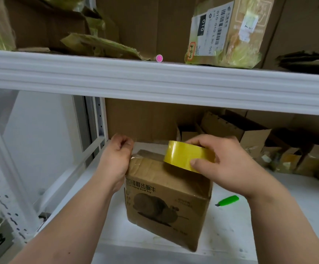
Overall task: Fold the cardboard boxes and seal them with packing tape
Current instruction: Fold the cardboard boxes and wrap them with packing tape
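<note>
A printed cardboard box stands on the white lower shelf. The right hand grips a yellow packing tape roll on the box top. The left hand, fingers curled, pinches the tape end at the box's far left corner. A green utility knife lies just beside the box.

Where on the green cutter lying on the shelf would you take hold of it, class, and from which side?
Grip the green cutter by its green body, coming from above and from the right. It lies flat on the white shelf, its dark tip pointing left towards the cardboard box.
</note>
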Tool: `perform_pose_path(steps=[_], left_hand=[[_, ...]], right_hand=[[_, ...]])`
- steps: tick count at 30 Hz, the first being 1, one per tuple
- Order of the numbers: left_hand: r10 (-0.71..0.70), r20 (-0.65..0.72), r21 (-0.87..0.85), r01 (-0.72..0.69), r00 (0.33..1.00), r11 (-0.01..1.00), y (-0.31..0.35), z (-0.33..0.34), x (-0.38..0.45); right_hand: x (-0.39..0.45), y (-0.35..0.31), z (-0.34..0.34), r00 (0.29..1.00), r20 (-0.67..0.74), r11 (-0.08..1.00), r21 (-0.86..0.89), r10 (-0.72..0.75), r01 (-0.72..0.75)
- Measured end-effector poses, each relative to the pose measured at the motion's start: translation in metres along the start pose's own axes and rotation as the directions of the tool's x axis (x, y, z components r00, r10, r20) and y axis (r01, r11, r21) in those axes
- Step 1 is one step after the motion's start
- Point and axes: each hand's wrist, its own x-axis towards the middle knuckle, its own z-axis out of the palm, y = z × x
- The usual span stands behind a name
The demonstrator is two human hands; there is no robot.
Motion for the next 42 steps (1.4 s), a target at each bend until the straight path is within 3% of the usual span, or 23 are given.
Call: perform_pose_path(steps=[2, 7, 15, 21, 27, 30, 34, 42], left_hand=[[-0.031, -0.009, -0.023, 0.031, 0.999, 0.999, -0.001, -0.003, 0.002], [0.004, -0.007, 0.110, -0.003, 1.000, 0.994, 0.000, 0.005, 0.006], [-0.133, 0.113, 0.141, 0.117, 0.985, 0.983, 0.012, -0.009, 0.013], [-0.214, 0.165, 0.157, 0.189, 0.963, 0.969, 0.014, -0.020, 0.015], [-0.281, 0.198, 0.051, 0.277, 0.939, 0.960, 0.006, -0.028, 0.017], [-0.230, 0.202, 0.068, 0.221, 0.952, 0.973, 0.003, -0.028, 0.015], [-0.150, 0.186, 0.093, 0.134, 0.971, 0.987, 0.000, -0.028, 0.010], [-0.113, 0.170, 0.127, 0.092, 0.979, 0.988, -0.002, -0.026, 0.005]], right_hand=[[-0.004, 0.004, -0.007, 0.999, 0.017, 0.998, -0.050, 0.039, -0.038], [-0.007, 0.012, -0.012, 0.989, 0.018, 0.976, -0.162, 0.147, -0.143], [-0.003, 0.013, 0.007, 0.989, -0.059, 0.887, -0.438, 0.134, -0.146], [-0.005, 0.014, 0.017, 0.985, -0.136, 0.911, -0.383, 0.107, -0.152], [-0.017, 0.024, 0.031, 0.987, -0.132, 0.963, -0.242, 0.089, -0.119], [-0.023, 0.030, 0.030, 0.989, -0.106, 0.986, -0.121, 0.105, -0.118], [-0.027, 0.035, 0.026, 0.993, -0.069, 0.979, -0.170, 0.097, -0.108], [-0.036, 0.022, 0.025, 0.975, -0.212, 0.984, -0.143, 0.071, -0.103]])
